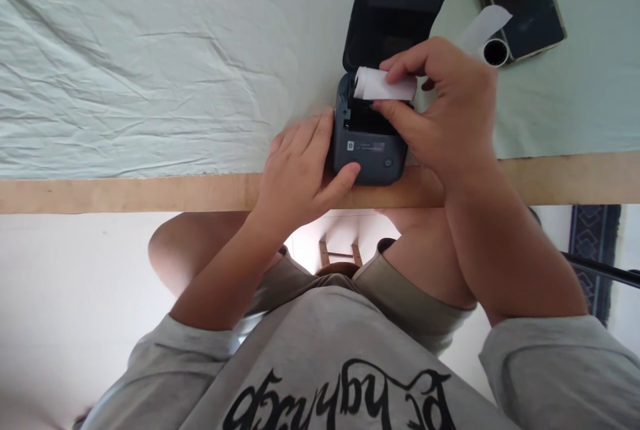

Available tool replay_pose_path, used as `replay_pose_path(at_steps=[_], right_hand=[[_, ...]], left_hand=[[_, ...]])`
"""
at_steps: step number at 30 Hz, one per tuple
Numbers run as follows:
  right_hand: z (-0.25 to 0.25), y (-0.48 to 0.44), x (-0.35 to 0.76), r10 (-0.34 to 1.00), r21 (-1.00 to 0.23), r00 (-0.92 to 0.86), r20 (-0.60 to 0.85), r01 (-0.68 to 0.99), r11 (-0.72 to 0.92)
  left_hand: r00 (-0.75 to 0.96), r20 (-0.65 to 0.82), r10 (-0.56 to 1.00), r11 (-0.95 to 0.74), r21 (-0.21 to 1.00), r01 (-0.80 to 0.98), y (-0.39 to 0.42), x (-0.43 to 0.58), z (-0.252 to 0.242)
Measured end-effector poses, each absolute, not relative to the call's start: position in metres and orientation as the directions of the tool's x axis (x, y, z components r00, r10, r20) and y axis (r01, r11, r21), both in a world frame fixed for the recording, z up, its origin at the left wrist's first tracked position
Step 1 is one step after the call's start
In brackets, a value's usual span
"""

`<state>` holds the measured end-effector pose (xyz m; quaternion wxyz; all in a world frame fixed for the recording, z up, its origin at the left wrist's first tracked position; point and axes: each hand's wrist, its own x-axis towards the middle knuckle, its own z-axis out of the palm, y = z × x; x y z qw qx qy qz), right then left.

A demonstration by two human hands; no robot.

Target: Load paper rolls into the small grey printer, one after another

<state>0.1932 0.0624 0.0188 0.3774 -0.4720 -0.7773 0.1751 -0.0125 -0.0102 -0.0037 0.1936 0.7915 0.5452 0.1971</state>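
Left hand (300, 167): palm down, fingers together along the left side of the roll-paper printer (367, 167), thumb spread onto its front corner; touching, not clamped.
Right hand (450, 107): arched in from the right, thumb and fingertips pinching the white paper roll (387, 85).
Paper roll: crosswise at the printer's opened compartment, beside the raised lid (395, 13); whether seated, cannot tell.

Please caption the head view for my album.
Right hand holds a white roll at the open device; left hand touches it.

Print (369, 147) on the printer (369, 167) is illegible; the top edge crops a dark box (527, 3).
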Motion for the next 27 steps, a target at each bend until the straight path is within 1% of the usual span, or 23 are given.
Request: replay_pose_path(at_steps=[3, 8, 15, 20, 27], right_hand=[[0.017, 0.064, 0.193, 0.893, -0.67, -0.253, 0.372, 0.593, 0.447], [0.018, 0.063, 0.195, 0.897, -0.64, -0.272, 0.349, 0.63, 0.44], [0.024, 0.051, 0.201, 0.837, -0.648, -0.365, 0.408, 0.53, 0.547], [0.02, 0.042, 0.208, 0.771, -0.619, -0.437, 0.462, 0.463, 0.634], [0.018, 0.036, 0.21, 0.733, -0.608, -0.515, 0.445, 0.427, 0.669]], left_hand=[[0.32, 0.114, 0.941, -0.33, 0.528, 0.782, -0.011, -0.012, -0.004], [0.314, 0.113, 0.943, -0.325, 0.527, 0.785, -0.01, -0.011, -0.004], [0.312, 0.101, 0.945, -0.315, 0.54, 0.78, -0.009, -0.011, -0.002], [0.304, 0.115, 0.946, -0.315, 0.544, 0.777, -0.009, -0.01, -0.001], [0.221, 0.066, 0.973, -0.217, 0.582, 0.783, -0.003, -0.006, 0.004]])
